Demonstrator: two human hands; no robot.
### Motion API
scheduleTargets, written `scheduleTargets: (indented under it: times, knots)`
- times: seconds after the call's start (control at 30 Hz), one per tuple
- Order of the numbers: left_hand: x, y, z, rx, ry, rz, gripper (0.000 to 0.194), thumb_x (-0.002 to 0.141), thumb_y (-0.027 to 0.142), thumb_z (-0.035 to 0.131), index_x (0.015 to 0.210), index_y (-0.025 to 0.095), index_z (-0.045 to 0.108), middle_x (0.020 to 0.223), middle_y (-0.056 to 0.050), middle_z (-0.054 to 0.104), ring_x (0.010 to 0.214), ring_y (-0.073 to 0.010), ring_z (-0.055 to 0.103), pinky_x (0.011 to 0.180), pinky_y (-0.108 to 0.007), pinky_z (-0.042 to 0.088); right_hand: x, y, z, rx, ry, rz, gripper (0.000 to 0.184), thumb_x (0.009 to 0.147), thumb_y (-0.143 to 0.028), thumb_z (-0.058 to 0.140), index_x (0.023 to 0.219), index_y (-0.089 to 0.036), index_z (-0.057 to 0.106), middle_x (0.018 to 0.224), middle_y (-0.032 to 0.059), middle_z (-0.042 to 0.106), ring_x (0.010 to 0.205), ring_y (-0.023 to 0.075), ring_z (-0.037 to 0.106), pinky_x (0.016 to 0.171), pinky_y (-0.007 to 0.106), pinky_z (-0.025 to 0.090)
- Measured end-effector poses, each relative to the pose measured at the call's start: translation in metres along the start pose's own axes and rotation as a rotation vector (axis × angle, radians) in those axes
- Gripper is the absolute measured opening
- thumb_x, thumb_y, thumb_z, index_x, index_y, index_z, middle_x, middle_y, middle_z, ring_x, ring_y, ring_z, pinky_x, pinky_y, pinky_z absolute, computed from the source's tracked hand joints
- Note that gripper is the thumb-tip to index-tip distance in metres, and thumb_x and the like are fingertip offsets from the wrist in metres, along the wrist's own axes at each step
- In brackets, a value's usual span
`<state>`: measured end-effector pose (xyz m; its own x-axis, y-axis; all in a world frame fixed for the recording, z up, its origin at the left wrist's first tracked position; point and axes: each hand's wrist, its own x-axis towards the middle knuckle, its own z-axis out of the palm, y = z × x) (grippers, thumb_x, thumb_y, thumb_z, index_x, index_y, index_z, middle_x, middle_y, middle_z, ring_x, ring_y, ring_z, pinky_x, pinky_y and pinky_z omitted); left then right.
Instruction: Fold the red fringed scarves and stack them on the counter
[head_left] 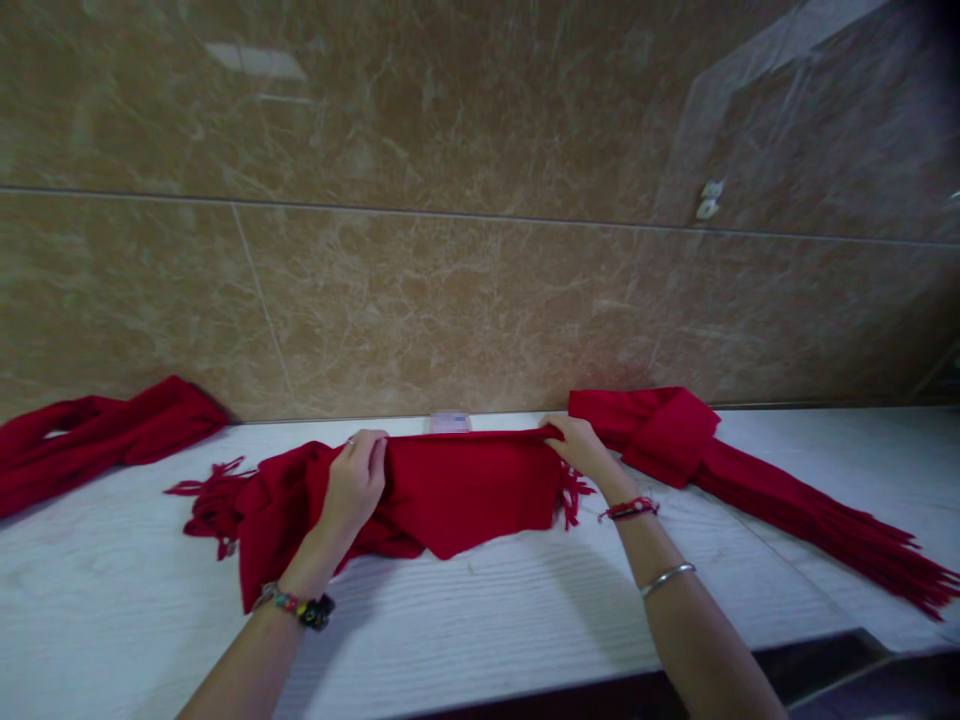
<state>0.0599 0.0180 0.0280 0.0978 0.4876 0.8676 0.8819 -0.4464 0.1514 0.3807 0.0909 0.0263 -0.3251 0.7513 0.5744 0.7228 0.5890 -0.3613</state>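
A red scarf with fringed ends lies across the middle of the white table, its left part crumpled. My left hand pinches its upper edge near the middle. Farther right, my right hand grips the same edge close to a fringed end. Between both hands the edge is drawn straight, and the cloth hangs down in a flat panel toward me. More fringe spreads out on the table at the far left of this scarf.
Another red scarf, folded over itself with long fringe, lies at the right. A third red cloth lies at the left. Behind the white table rises a brown marble-tiled wall. A small clear packet sits against it.
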Motion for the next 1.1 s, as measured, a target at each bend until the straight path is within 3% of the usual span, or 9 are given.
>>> scheduleTargets:
  times: [0.1, 0.23, 0.3, 0.47, 0.57, 0.67, 0.8, 0.93, 1.1]
  knots:
    - [0.004, -0.002, -0.01, 0.044, 0.071, -0.075, 0.017, 0.087, 0.021, 0.035, 0.079, 0.017, 0.05, 0.071, -0.003, 0.058, 0.068, -0.0156, 0.056, 0.065, -0.025, 0.044, 0.001, 0.001, -0.004, 0.054, 0.167, 0.038, 0.017, 0.063, -0.008, 0.049, 0.074, -0.018, 0.059, 0.073, 0.0028, 0.063, 0.07, 0.0171, 0.056, 0.067, 0.029, 0.042]
    - [0.005, -0.002, -0.015, 0.08, 0.145, -0.119, 0.018, 0.087, 0.022, 0.035, 0.08, 0.017, 0.05, 0.072, -0.004, 0.058, 0.069, -0.0163, 0.056, 0.067, -0.026, 0.044, 0.004, -0.004, -0.013, 0.349, 0.464, 0.117, 0.012, 0.07, -0.025, 0.05, 0.075, -0.017, 0.058, 0.072, 0.0026, 0.063, 0.069, 0.0167, 0.057, 0.064, 0.028, 0.043]
    - [0.004, -0.004, -0.012, 0.083, 0.125, -0.117, 0.018, 0.087, 0.023, 0.034, 0.081, 0.017, 0.05, 0.075, -0.005, 0.058, 0.072, -0.0169, 0.057, 0.069, -0.027, 0.044, 0.004, 0.0, -0.014, 0.453, 0.483, 0.186, 0.019, 0.071, -0.035, 0.053, 0.075, -0.017, 0.058, 0.07, 0.0023, 0.063, 0.066, 0.0165, 0.057, 0.061, 0.028, 0.044]
    - [0.002, -0.016, -0.001, 0.047, -0.169, -0.028, 0.022, 0.086, 0.023, 0.032, 0.08, 0.018, 0.052, 0.078, -0.006, 0.061, 0.074, -0.0175, 0.058, 0.072, -0.028, 0.045, 0.003, 0.021, -0.002, 0.274, 0.229, 0.326, 0.016, 0.065, -0.034, 0.059, 0.069, -0.018, 0.06, 0.068, 0.0029, 0.064, 0.067, 0.0184, 0.059, 0.064, 0.031, 0.045]
    - [0.002, -0.016, -0.001, 0.028, -0.168, -0.049, 0.022, 0.085, 0.024, 0.032, 0.08, 0.017, 0.053, 0.079, -0.006, 0.061, 0.075, -0.0172, 0.058, 0.073, -0.029, 0.045, 0.003, 0.022, 0.002, 0.094, 0.294, 0.338, 0.012, 0.068, -0.026, 0.056, 0.075, -0.018, 0.061, 0.071, 0.0045, 0.063, 0.069, 0.0195, 0.059, 0.067, 0.034, 0.046]
    - [0.002, -0.01, -0.004, -0.005, -0.148, -0.022, 0.022, 0.086, 0.023, 0.034, 0.082, 0.017, 0.054, 0.079, -0.005, 0.061, 0.075, -0.0162, 0.058, 0.073, -0.028, 0.046, 0.003, 0.002, 0.007, 0.0, 0.341, 0.074, 0.019, 0.072, -0.021, 0.054, 0.089, -0.016, 0.06, 0.089, 0.0099, 0.062, 0.087, 0.0223, 0.056, 0.08, 0.04, 0.044]
    - [-0.001, 0.005, -0.004, -0.036, -0.221, 0.21, 0.025, 0.088, 0.023, 0.034, 0.084, 0.017, 0.058, 0.08, -0.005, 0.062, 0.076, -0.0154, 0.058, 0.072, -0.027, 0.047, -0.003, -0.04, 0.029, 0.015, 0.074, -0.28, 0.038, 0.075, -0.022, 0.056, 0.113, -0.018, 0.052, 0.118, 0.0123, 0.052, 0.114, 0.0225, 0.042, 0.095, 0.043, 0.034]
    - [-0.003, 0.022, -0.004, -0.084, -0.265, 0.455, 0.022, 0.087, 0.019, 0.038, 0.087, 0.018, 0.06, 0.08, -0.004, 0.063, 0.077, -0.0144, 0.057, 0.077, -0.031, 0.046, -0.011, -0.073, 0.049, 0.077, -0.206, -0.373, 0.051, 0.078, -0.025, 0.055, 0.127, -0.024, 0.039, 0.13, 0.0079, 0.044, 0.125, 0.0209, 0.03, 0.102, 0.048, 0.022]
    - [-0.005, 0.033, -0.006, -0.129, -0.292, 0.573, 0.021, 0.087, 0.017, 0.039, 0.085, 0.016, 0.06, 0.075, -0.004, 0.062, 0.072, -0.0132, 0.056, 0.076, -0.03, 0.047, -0.014, -0.093, 0.049, 0.2, -0.27, -0.417, 0.044, 0.079, -0.022, 0.054, 0.123, -0.024, 0.044, 0.126, 0.0063, 0.049, 0.124, 0.0187, 0.032, 0.102, 0.043, 0.023]
